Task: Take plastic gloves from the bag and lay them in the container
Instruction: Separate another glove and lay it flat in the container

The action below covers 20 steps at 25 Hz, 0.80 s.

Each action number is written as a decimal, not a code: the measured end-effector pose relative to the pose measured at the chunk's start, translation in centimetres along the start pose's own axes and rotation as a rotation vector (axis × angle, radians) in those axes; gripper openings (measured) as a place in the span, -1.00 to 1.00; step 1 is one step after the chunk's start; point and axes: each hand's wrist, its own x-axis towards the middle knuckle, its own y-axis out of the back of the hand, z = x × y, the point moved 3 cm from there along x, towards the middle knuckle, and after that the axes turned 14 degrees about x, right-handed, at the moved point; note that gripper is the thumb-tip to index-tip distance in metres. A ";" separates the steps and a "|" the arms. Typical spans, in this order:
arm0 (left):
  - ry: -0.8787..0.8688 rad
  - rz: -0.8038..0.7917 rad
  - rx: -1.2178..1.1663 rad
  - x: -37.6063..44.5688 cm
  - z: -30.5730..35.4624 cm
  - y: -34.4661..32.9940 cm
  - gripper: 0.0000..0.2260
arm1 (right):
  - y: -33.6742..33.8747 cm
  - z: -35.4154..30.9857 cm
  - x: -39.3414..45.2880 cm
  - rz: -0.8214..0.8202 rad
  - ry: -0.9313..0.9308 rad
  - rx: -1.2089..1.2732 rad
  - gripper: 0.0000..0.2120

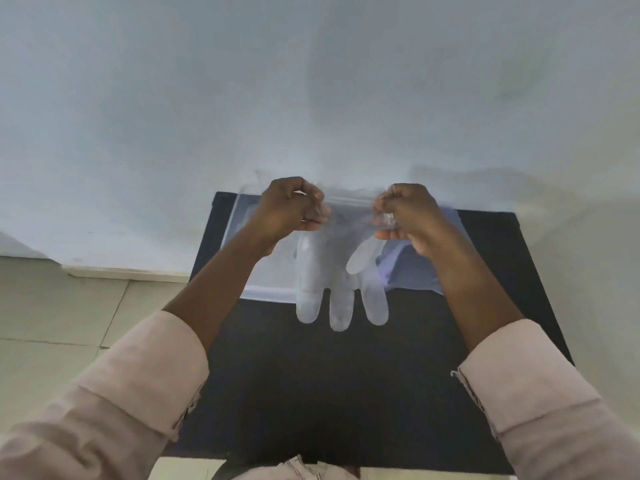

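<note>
Plastic glove (pixel 341 282) | mid-frame, cuff pinched by left hand (pixel 291 209) and right hand (pixel 403 216), both grips closed | step: spreading | next: lower flat into container (pixel 263 292)

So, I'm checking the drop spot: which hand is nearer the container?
Left. The left hand holds the glove over the container; the right hand is off its right side.

Container (pixel 239 216) mostly hidden behind glove (pixel 332 285); bag perhaps at right.
</note>
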 end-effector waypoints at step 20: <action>-0.008 0.100 -0.042 9.8 -1.0 10.3 -0.88 | -10.2 -4.9 8.7 0.123 0.108 -0.068 -0.80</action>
